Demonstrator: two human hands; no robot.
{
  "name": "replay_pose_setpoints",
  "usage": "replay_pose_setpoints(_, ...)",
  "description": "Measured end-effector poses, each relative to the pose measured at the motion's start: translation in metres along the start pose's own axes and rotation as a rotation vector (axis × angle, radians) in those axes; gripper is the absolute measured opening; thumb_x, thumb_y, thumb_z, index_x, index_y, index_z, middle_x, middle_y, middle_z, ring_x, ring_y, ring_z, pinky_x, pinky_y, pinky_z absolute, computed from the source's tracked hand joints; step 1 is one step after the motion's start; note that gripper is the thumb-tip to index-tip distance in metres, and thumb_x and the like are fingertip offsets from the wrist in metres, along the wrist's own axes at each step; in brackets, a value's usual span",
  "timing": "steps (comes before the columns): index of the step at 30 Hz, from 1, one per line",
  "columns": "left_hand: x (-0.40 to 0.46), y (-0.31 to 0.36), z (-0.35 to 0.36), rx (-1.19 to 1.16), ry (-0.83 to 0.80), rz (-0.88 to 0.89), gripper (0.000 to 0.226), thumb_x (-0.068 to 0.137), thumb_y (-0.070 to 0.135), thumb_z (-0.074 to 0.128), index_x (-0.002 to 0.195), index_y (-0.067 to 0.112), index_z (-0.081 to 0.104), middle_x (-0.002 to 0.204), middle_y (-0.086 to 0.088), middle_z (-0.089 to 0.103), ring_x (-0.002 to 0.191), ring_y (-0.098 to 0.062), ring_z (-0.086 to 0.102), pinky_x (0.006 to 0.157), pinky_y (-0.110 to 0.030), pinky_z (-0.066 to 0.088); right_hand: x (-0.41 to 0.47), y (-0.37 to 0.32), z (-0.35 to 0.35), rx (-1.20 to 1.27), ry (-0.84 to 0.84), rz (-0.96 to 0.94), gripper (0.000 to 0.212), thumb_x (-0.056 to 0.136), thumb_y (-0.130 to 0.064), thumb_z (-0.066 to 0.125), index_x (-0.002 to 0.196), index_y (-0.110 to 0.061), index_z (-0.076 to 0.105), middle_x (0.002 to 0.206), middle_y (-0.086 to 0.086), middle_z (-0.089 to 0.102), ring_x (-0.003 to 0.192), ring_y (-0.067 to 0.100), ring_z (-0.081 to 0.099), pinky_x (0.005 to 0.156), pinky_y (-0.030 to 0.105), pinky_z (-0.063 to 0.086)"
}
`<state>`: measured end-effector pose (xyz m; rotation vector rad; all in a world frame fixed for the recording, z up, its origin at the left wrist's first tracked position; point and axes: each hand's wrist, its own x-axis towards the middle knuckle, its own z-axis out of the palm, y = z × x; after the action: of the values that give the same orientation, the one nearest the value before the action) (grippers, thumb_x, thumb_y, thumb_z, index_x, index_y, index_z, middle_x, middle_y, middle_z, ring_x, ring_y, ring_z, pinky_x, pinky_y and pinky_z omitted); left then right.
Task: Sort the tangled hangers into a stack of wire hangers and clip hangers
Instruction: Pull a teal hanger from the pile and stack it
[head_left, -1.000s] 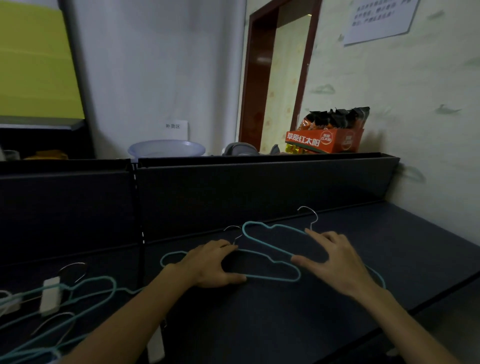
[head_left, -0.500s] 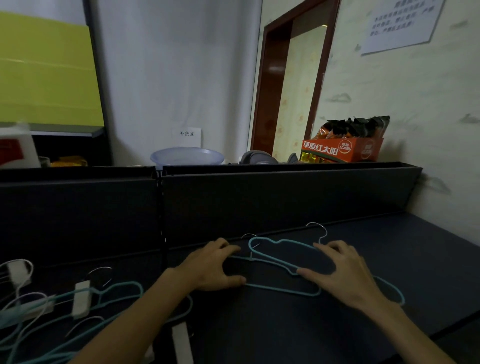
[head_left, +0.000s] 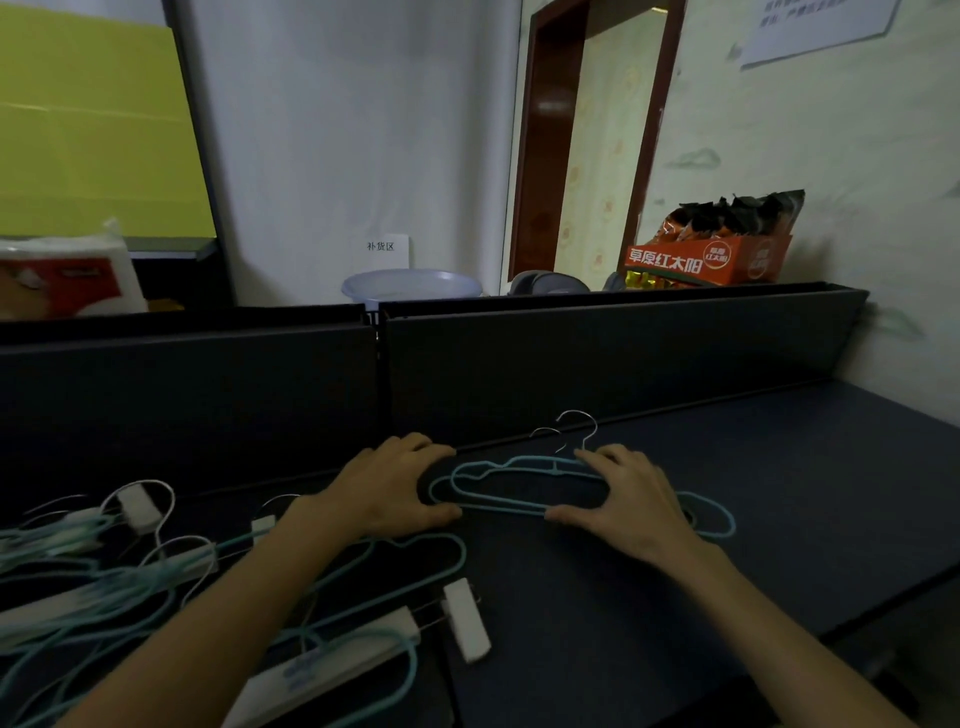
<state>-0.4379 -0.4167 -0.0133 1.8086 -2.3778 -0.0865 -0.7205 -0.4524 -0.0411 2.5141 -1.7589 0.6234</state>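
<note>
Hands frame a small stack of teal wire hangers (head_left: 519, 486) lying flat on the dark desk (head_left: 779, 493), close to the low black partition (head_left: 597, 364) behind it. The left hand (head_left: 387, 491) lies palm down at the stack's left end, fingers loosely spread and thumb stretched along the near edge, touching the wire without curling round it. The right hand (head_left: 631, 501) does much the same at the right end, fingers laid over the top bars near the necks and thumb against the bottom bar (part of the stack's right end pokes out beyond it). Two or perhaps three silver hooks (head_left: 579, 428) point toward the partition; the dim light makes them hard to count. Well to the left and nearer the camera sprawls the tangled pile (head_left: 156, 587) of teal hangers and white clip hangers, one white clip (head_left: 467, 618) lying at its right edge. Beyond the partition sit an orange snack box (head_left: 709, 260) and a pale plastic basin (head_left: 410, 283).
</note>
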Motion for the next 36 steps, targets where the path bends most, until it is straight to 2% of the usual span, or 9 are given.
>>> replay_pose_setpoints(6, -0.013, -0.013, -0.003, -0.030, 0.026, -0.017, 0.076, 0.078, 0.069, 0.051, 0.141, 0.035, 0.029, 0.143, 0.009, 0.033, 0.126, -0.016, 0.036, 0.101, -0.040, 0.035, 0.005, -0.011, 0.009, 0.035, -0.038, 0.001, 0.100, 0.055, -0.085, 0.052, 0.136, -0.027, 0.045, 0.129, -0.006, 0.048, 0.119, 0.014, 0.043, 0.100, 0.033, 0.036)
replay_pose_setpoints(16, -0.022, -0.018, 0.002, -0.066, 0.044, -0.028, 0.072, 0.080, 0.066, 0.051, 0.141, 0.034, 0.030, 0.143, 0.009, 0.033, 0.125, -0.015, 0.037, 0.100, -0.039, 0.036, 0.012, -0.013, 0.016, 0.137, -0.098, 0.063, 0.106, 0.048, -0.088, 0.054, 0.135, -0.027, 0.045, 0.131, -0.006, 0.048, 0.120, 0.014, 0.044, 0.099, 0.035, 0.041)
replay_pose_setpoints(27, -0.024, -0.019, 0.009, -0.061, 0.028, -0.070, 0.071, 0.082, 0.063, 0.052, 0.142, 0.031, 0.031, 0.143, 0.008, 0.034, 0.126, -0.015, 0.036, 0.101, -0.039, 0.037, 0.016, -0.010, 0.019, 0.187, -0.103, 0.012, 0.099, 0.052, -0.080, 0.062, 0.134, -0.026, 0.047, 0.132, -0.005, 0.049, 0.121, 0.014, 0.044, 0.099, 0.033, 0.040)
replay_pose_setpoints(33, -0.024, -0.015, 0.009, -0.049, 0.043, -0.093, 0.070, 0.083, 0.062, 0.052, 0.142, 0.031, 0.031, 0.143, 0.008, 0.034, 0.126, -0.016, 0.036, 0.101, -0.038, 0.037, 0.017, -0.009, 0.018, 0.148, -0.117, 0.006, 0.105, 0.049, -0.087, 0.053, 0.136, -0.028, 0.044, 0.133, -0.004, 0.047, 0.122, 0.015, 0.043, 0.100, 0.035, 0.040)
replay_pose_setpoints(36, -0.023, -0.010, 0.010, -0.036, 0.074, -0.105, 0.069, 0.083, 0.063, 0.050, 0.141, 0.031, 0.032, 0.143, 0.007, 0.036, 0.126, -0.016, 0.038, 0.100, -0.039, 0.037, 0.013, -0.010, 0.014, 0.076, -0.114, -0.039, 0.103, 0.056, -0.089, 0.045, 0.139, -0.028, 0.040, 0.138, -0.003, 0.042, 0.125, 0.016, 0.040, 0.104, 0.035, 0.037)
